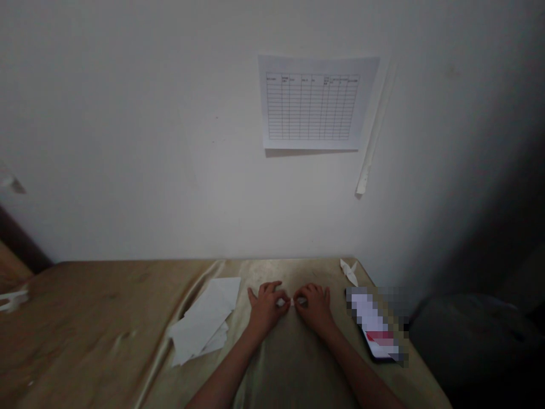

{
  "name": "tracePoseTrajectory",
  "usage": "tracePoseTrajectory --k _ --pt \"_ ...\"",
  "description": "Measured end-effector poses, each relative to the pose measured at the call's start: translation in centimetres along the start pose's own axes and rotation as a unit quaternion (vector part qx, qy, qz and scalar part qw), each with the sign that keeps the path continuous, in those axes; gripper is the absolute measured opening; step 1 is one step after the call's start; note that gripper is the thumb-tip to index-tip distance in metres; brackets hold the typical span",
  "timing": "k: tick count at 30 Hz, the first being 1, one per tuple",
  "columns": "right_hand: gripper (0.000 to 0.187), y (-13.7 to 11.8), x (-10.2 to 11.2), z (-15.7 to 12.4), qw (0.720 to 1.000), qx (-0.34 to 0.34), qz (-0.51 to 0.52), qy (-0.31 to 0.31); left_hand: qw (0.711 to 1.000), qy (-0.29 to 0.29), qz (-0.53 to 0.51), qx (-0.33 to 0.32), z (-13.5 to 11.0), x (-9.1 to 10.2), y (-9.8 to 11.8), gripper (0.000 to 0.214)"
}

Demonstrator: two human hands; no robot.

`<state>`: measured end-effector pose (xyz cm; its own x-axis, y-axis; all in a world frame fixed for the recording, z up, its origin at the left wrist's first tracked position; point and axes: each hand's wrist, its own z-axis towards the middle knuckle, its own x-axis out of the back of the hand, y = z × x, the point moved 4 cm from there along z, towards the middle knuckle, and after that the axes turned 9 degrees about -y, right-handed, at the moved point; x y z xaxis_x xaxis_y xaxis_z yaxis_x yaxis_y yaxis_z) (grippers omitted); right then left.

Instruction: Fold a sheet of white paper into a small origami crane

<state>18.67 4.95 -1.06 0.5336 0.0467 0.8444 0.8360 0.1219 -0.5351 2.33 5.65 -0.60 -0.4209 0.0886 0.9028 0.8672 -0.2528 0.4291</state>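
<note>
Both hands are over the cloth-covered table (289,358), close together with fingertips facing. My left hand (267,307) pinches a small piece of white paper (292,302) between thumb and index finger, its other fingers raised. From the other side, my right hand (314,305) pinches the same paper, its fingers curled. Only a sliver of it shows between the fingertips, so its shape is mostly hidden. Left of my left hand lies a loose pile of white paper sheets (208,321). Beyond my right hand, near the back corner, rests a small folded white paper (349,273).
A phone (377,332) with a lit, blurred screen lies along the table's right side. On the wall behind hang a sheet with a printed table (313,108) and a narrow white strip (374,133). A dark rounded object (472,335) stands right of the table.
</note>
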Motion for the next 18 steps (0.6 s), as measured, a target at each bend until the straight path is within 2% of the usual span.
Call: tracePoseTrajectory --k 13,18 --pt "0.031 0.8 0.1 0.2 0.999 0.008 0.025 -0.031 0.998 -0.054 0.018 0.005 0.2 0.0 -1.2 0.022" --pt "0.033 1.0 0.3 0.1 0.998 0.02 0.04 -0.032 0.999 -0.047 0.021 -0.001 -0.2 -0.2 -1.5 0.026"
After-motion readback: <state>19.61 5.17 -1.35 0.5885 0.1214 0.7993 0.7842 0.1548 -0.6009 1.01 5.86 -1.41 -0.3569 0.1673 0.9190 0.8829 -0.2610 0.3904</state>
